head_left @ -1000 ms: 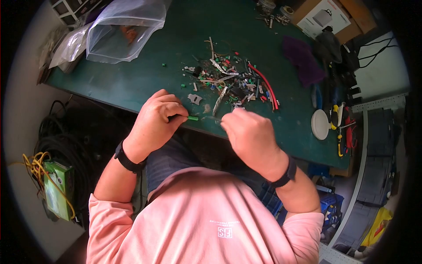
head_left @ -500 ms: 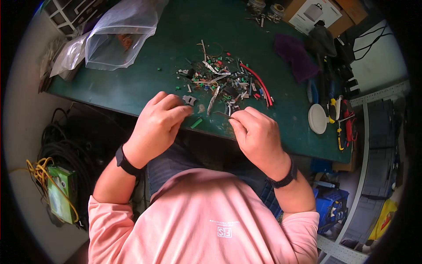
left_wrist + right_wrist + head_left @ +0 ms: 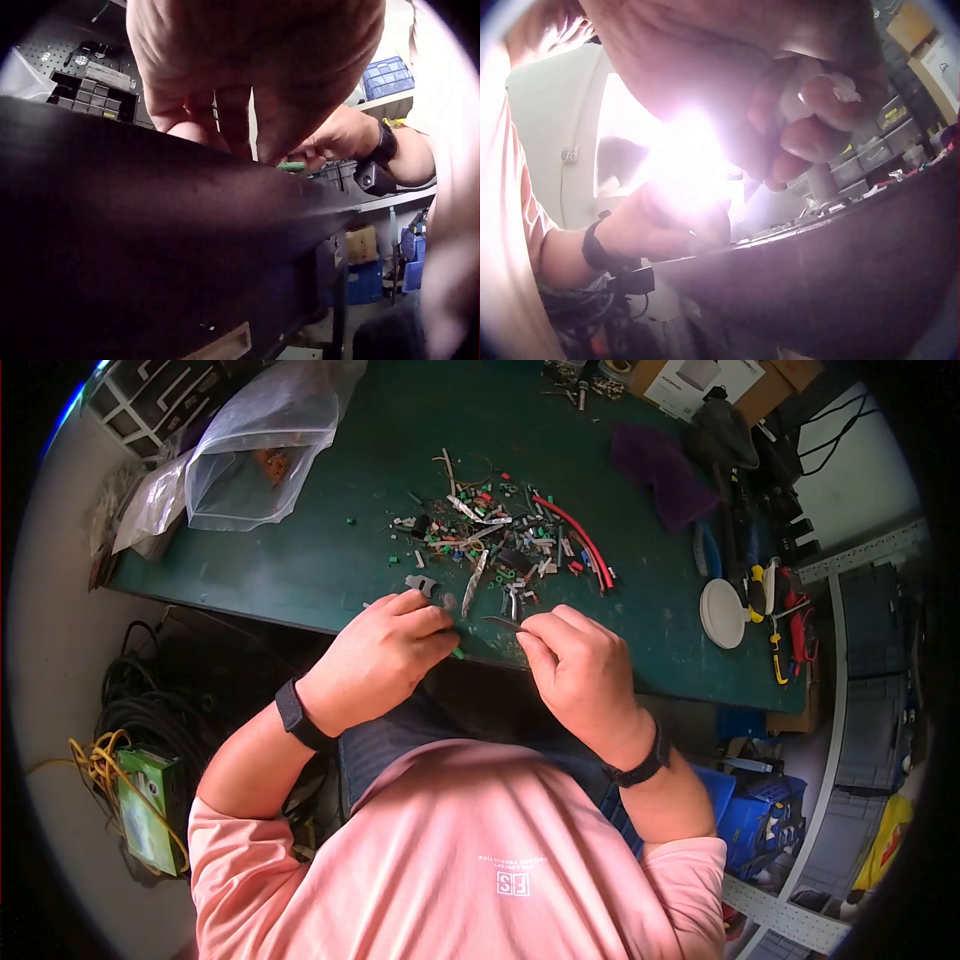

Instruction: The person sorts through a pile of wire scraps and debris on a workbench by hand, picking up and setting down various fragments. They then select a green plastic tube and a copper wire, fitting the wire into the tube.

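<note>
My left hand (image 3: 385, 650) is at the near edge of the green table, fingers curled, pinching a small green piece (image 3: 458, 652) that is mostly hidden behind them. The left wrist view shows the green piece (image 3: 292, 166) beside the fingertips. In my right hand (image 3: 585, 665), a thin dark pointed tool (image 3: 503, 623) is pinched between thumb and fingers, its tip towards the left hand. Beyond both hands lies a pile of small scraps (image 3: 500, 540), with a silvery strip (image 3: 474, 585) and a grey flat piece (image 3: 421, 585) near its front.
A clear zip bag (image 3: 255, 475) lies at the back left. Red tubing (image 3: 583, 535) curves beside the scraps. Towards the right are a purple cloth (image 3: 665, 475), a white round lid (image 3: 722, 613) and yellow-handled pliers (image 3: 757, 595). A cardboard box (image 3: 765, 385) stands behind.
The green piece, lying on the table half a second ago, is now in my left fingers and turned. The left hand has moved down onto it. The right hand keeps its tool.
</note>
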{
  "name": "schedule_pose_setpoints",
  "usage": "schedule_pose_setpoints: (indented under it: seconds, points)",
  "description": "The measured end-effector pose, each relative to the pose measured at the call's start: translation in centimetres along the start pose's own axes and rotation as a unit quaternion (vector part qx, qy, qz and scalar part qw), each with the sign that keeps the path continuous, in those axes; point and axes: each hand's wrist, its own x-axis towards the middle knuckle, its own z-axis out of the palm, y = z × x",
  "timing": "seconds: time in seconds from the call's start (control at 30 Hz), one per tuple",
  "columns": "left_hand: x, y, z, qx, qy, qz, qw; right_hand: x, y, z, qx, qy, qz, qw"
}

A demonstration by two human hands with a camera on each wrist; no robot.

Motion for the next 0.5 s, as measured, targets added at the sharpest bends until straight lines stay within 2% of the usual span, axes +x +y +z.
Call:
schedule_pose_setpoints:
  seconds: [0.07,0.13,0.17,0.2,0.27,0.3,0.33,0.37,0.4,0.43,0.47,0.5]
  points:
    - [0.0,0.0,0.3,-0.014,0.009,-0.015,1.0,-0.1,0.0,0.0,0.021,-0.006,0.008,1.0]
    - [0.1,0.1,0.5,-0.067,0.073,-0.03,0.995,-0.2,-0.2,0.1,0.061,-0.005,0.03,0.998]
    - [0.1,0.2,0.4,-0.066,0.072,-0.028,0.995,-0.2,-0.4,0.2,0.099,-0.005,0.053,0.994]
    - [0.0,0.5,0.3,-0.103,0.102,-0.06,0.988,-0.2,-0.3,0.4,0.098,-0.003,0.053,0.994]
    - [0.0,1.4,0.0,-0.14,0.133,-0.091,0.977,0.0,-0.2,1.4,0.256,0.01,0.06,0.965]
    - [0.1,2.2,-0.3,-0.201,0.119,-0.163,0.959,0.1,-0.8,1.4,0.302,-0.006,0.095,0.949]
    - [0.2,2.6,-0.5,-0.259,0.106,-0.233,0.931,0.4,-1.4,1.1,0.301,-0.007,0.091,0.949]
    - [0.1,2.7,-0.5,-0.258,0.11,-0.233,0.931,0.7,-2.0,0.8,0.315,-0.03,0.105,0.943]
    - [-0.1,2.8,-0.4,-0.311,0.103,-0.246,0.912,0.9,-2.3,0.6,0.33,-0.054,0.12,0.935]
    - [-0.2,2.8,-0.3,-0.363,0.095,-0.258,0.891,0.9,-2.3,0.8,0.321,-0.05,0.102,0.94]
    - [-0.3,2.8,-0.1,-0.362,0.097,-0.259,0.89,0.9,-2.3,0.8,0.321,-0.052,0.1,0.94]
    - [-0.5,2.7,0.2,-0.417,0.101,-0.274,0.861,0.9,-2.3,0.8,0.306,-0.046,0.088,0.947]
